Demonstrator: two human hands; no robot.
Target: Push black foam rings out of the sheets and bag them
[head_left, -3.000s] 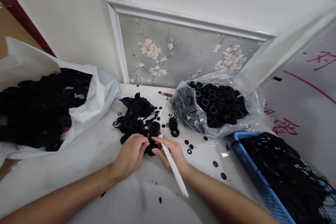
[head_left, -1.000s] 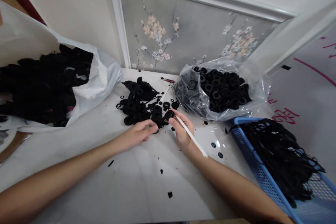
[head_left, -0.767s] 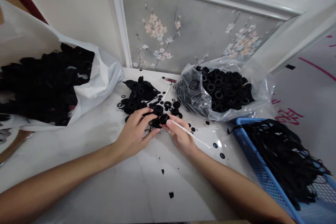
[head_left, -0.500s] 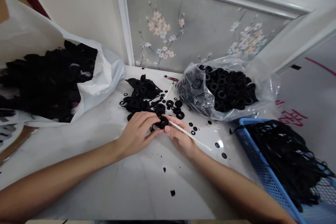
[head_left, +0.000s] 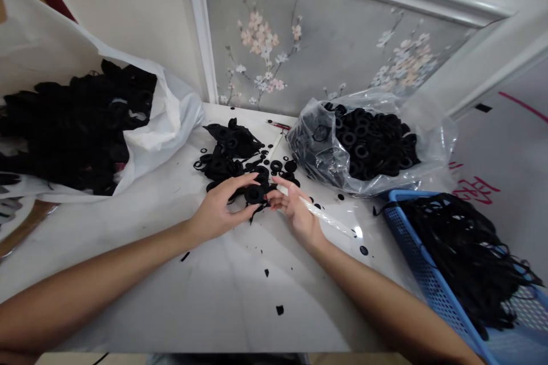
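My left hand [head_left: 220, 209] pinches a black rubber ring [head_left: 254, 194] between fingers and thumb, with thin black scrap trailing below it. My right hand [head_left: 296, 212] sits just to the right of the ring, fingertips almost at it. A slim white stick [head_left: 325, 219] runs through that hand's grip and out toward the lower right. Just beyond my hands lies a heap of black rubber offcuts and rings [head_left: 226, 154], with several loose rings [head_left: 285, 166] beside it.
A clear plastic bag of black rubber rings [head_left: 363, 140] stands at the back right. A white sack of black rubber scrap [head_left: 77, 125] lies at left, and a blue mesh basket of black strips [head_left: 422, 251] sits at front right. Small black bits dot the white table [head_left: 226, 291].
My hands have parted slightly, and my right fingertips have come off the ring, which stays in my left hand. The white stick now points further right. The view has tilted slightly.
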